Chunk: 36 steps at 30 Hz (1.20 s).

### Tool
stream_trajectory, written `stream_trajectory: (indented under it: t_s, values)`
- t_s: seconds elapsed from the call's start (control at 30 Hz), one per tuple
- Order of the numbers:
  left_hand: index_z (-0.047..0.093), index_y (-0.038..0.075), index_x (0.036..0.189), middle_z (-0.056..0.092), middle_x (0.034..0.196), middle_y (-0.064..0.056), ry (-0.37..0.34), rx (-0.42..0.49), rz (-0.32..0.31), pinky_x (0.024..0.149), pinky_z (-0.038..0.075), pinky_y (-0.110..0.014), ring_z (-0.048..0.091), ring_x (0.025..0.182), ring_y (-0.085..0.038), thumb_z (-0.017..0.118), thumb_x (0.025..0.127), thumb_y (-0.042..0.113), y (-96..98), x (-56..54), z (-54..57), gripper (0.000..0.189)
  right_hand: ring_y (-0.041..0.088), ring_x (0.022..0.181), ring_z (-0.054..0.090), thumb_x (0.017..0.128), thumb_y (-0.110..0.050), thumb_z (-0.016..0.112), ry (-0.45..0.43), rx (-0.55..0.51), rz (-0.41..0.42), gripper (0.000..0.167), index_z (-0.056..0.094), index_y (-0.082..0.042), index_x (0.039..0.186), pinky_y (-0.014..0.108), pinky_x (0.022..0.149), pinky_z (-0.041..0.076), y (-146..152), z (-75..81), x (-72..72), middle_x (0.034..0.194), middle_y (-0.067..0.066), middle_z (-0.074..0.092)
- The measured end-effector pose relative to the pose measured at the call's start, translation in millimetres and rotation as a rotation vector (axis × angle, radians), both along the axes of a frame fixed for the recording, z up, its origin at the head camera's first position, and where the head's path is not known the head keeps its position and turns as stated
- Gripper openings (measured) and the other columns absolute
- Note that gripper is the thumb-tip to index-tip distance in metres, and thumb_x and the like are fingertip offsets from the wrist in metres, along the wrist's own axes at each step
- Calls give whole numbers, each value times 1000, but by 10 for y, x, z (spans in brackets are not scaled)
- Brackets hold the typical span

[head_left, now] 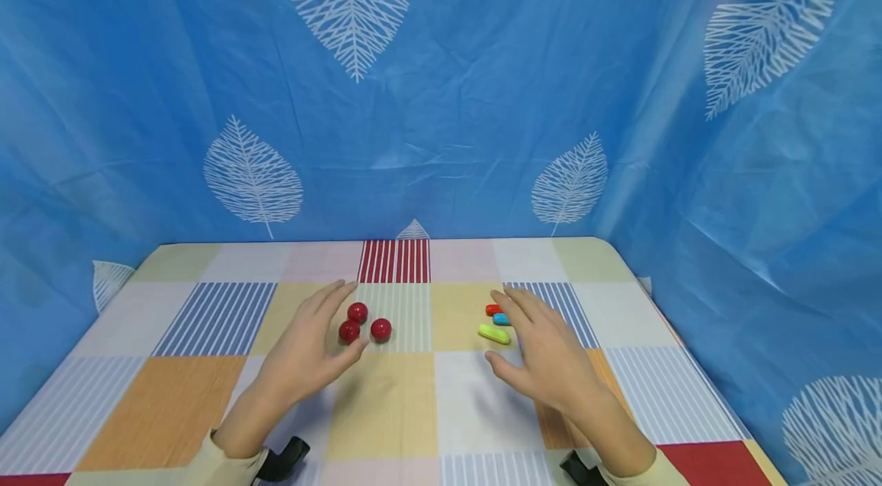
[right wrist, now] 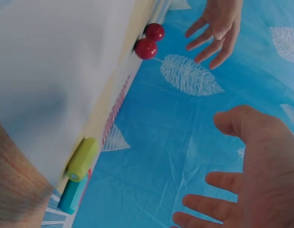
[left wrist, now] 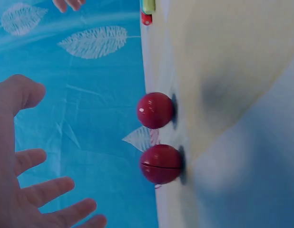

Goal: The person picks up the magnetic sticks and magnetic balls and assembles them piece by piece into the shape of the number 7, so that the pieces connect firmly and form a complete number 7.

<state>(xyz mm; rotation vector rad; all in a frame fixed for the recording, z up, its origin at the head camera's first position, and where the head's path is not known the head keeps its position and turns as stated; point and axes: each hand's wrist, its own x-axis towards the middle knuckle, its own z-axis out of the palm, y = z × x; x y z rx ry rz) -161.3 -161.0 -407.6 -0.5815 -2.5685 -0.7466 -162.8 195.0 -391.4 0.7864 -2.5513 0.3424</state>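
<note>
Three shiny red balls lie close together on the left: a rear ball (head_left: 357,311), a front ball (head_left: 348,331) and a right ball (head_left: 381,330). A dark seam runs round one ball (left wrist: 161,164) in the left wrist view. My left hand (head_left: 308,354) hovers beside them, fingers spread, holding nothing. On the right lie three short rounded sticks: yellow-green (head_left: 494,334), blue (head_left: 502,320) and red (head_left: 493,309). Over their right side hovers my right hand (head_left: 554,360), fingers extended and empty, partly hiding the blue and red sticks in the head view.
A patchwork-patterned cloth (head_left: 386,409) covers the table, whose rounded far corners meet a blue curtain (head_left: 441,111) with white leaf prints. The curtain also hangs along both sides. Dark straps (head_left: 284,460) sit on the wrists.
</note>
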Motion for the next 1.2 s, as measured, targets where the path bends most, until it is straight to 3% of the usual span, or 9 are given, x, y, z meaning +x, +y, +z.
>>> stream_trajectory:
  t_s: [0.13,0.3,0.6,0.83,1.0,1.2]
  values:
    - [42,7,144,46,142,-16,-29,90,-18,102,36,-58,42,130,-37,77,81,27,-32,-34,-80,75,31,130,44,79,-48,71,-16,9,-11,78,45,-13,144,54,100,40,9,-25,-11,143,11,48]
    - [48,4,138,53,133,-14,-98,183,-22,92,47,-53,53,117,-36,78,83,21,-62,-75,-164,65,28,130,45,80,-49,70,-37,14,-18,77,45,-14,144,53,100,40,17,-59,-21,142,9,49]
    - [59,1,124,58,122,-13,-191,280,-49,86,52,-48,58,109,-39,76,85,16,-102,-133,-291,45,25,127,48,80,-46,72,-72,-32,22,72,49,-13,140,50,99,42,34,-115,-53,138,4,52]
    - [65,-1,116,61,112,-13,-253,283,-38,83,54,-40,63,96,-24,72,85,4,-109,-162,-376,31,23,122,52,79,-41,75,-81,-29,18,68,52,-13,136,47,98,44,28,-165,-91,133,1,56]
    - [65,-4,112,61,109,-14,-266,272,-30,83,54,-38,64,96,-24,72,83,-2,-104,-174,-420,31,23,119,55,79,-37,75,-112,-16,-2,63,55,-15,134,45,94,47,37,-206,-114,130,0,59]
    - [65,3,105,63,102,-7,-283,237,12,80,55,-36,65,91,-20,76,82,3,-110,-173,-412,26,26,114,59,77,-31,78,-158,-6,-29,58,60,-13,129,44,92,48,53,-285,-163,123,4,63]
